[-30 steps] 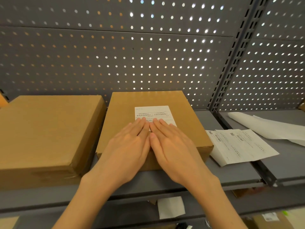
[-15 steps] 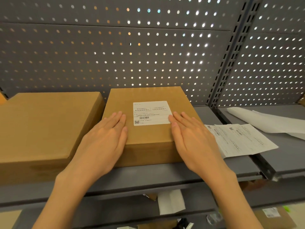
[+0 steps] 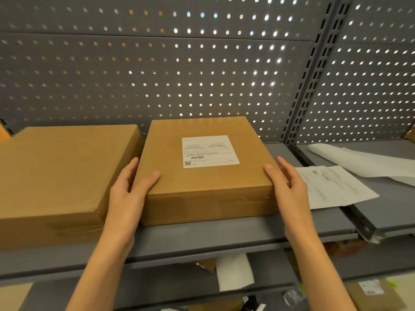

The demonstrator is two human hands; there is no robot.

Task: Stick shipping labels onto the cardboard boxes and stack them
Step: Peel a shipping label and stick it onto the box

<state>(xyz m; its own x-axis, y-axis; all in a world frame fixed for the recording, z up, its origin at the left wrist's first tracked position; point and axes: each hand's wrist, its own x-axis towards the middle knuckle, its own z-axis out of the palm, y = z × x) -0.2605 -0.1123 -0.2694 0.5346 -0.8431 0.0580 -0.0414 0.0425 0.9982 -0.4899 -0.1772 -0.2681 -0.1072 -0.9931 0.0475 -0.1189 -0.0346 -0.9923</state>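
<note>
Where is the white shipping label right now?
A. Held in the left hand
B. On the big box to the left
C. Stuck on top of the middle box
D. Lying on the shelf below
C: the label sits flat on top of the middle box, with the left hand and right hand at the box's sides, off the label.
</note>
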